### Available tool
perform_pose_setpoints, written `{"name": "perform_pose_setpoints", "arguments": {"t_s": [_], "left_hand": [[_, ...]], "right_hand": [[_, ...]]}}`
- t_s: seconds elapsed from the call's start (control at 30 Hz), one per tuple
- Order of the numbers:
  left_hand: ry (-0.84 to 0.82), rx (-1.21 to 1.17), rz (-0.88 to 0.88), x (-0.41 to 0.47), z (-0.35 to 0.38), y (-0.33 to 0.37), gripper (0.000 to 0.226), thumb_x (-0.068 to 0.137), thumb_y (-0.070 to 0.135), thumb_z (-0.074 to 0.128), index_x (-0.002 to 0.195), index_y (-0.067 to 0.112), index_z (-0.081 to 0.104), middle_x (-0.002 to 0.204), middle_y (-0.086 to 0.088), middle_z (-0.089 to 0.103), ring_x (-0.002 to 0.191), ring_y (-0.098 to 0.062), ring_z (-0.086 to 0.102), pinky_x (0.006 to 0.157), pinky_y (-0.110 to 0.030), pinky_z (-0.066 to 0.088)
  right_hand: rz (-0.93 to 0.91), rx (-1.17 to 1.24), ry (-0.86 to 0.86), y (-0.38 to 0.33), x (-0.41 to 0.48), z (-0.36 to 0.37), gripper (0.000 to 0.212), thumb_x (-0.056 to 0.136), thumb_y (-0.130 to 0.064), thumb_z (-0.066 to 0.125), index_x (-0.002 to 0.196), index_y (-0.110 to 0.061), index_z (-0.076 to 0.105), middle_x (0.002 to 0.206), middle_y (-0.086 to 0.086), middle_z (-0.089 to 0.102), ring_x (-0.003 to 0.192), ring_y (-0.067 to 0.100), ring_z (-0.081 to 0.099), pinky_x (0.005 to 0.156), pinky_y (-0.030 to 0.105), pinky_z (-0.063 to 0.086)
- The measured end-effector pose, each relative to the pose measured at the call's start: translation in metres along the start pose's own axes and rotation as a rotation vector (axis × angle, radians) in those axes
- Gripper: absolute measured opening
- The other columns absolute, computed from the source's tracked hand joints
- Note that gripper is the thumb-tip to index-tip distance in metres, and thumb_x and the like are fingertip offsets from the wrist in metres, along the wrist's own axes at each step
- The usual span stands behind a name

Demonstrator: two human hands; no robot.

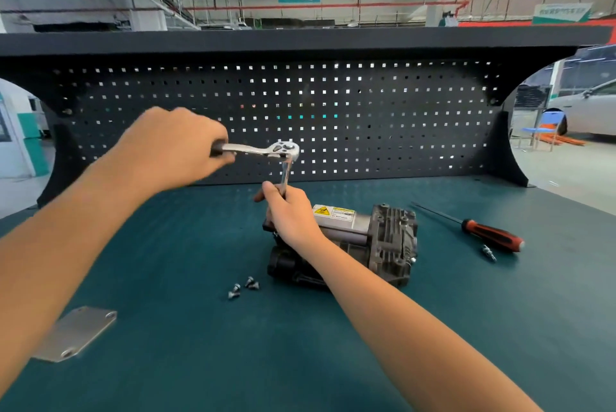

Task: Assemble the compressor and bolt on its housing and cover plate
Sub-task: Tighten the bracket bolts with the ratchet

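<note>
The compressor (376,238) lies on the green bench mat, its finned grey housing at the right end and a black part at the left. My left hand (173,148) grips the handle of a chrome ratchet wrench (266,150) held level above the compressor's left end. An extension bar (285,175) drops from the ratchet head. My right hand (288,215) is wrapped around the lower part of that bar, over the compressor's left end. Three loose bolts (243,287) lie in front of the compressor. A flat grey cover plate (78,333) rests at the near left.
A red-and-black screwdriver (480,231) and a small metal bit (489,253) lie to the right of the compressor. A dark pegboard (366,118) stands along the bench's back edge under a shelf.
</note>
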State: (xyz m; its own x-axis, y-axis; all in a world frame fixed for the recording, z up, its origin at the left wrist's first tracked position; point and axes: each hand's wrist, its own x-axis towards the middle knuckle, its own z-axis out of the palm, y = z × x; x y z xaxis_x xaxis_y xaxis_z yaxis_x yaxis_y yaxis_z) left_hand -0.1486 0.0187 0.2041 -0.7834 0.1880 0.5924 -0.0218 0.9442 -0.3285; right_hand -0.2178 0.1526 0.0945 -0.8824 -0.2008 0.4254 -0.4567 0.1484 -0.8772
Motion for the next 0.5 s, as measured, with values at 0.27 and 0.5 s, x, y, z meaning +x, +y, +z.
{"name": "perform_pose_setpoints", "arguments": {"t_s": [0.27, 0.5], "left_hand": [[0.066, -0.107, -0.163, 0.028, 0.027, -0.007, 0.027, 0.095, 0.033, 0.05, 0.098, 0.009, 0.063, 0.073, -0.008, 0.055, 0.07, -0.028, 0.048, 0.071, -0.038, 0.042], [-0.133, 0.076, -0.044, -0.033, -0.016, 0.025, 0.041, 0.086, 0.059, 0.041, 0.078, 0.02, 0.035, 0.065, 0.005, 0.034, 0.055, -0.014, 0.033, 0.05, -0.028, 0.026]], "right_hand": [[-0.061, -0.318, -0.153, -0.001, -0.004, -0.012, 0.031, 0.1, -0.034, 0.038, 0.097, -0.008, 0.054, 0.077, 0.0, 0.062, 0.074, 0.018, 0.055, 0.07, 0.031, 0.042], [-0.04, -0.38, -0.229, -0.007, 0.01, -0.009, 0.023, 0.101, -0.027, 0.036, 0.085, -0.014, 0.046, 0.077, -0.001, 0.069, 0.069, 0.017, 0.057, 0.073, 0.036, 0.049]]}}
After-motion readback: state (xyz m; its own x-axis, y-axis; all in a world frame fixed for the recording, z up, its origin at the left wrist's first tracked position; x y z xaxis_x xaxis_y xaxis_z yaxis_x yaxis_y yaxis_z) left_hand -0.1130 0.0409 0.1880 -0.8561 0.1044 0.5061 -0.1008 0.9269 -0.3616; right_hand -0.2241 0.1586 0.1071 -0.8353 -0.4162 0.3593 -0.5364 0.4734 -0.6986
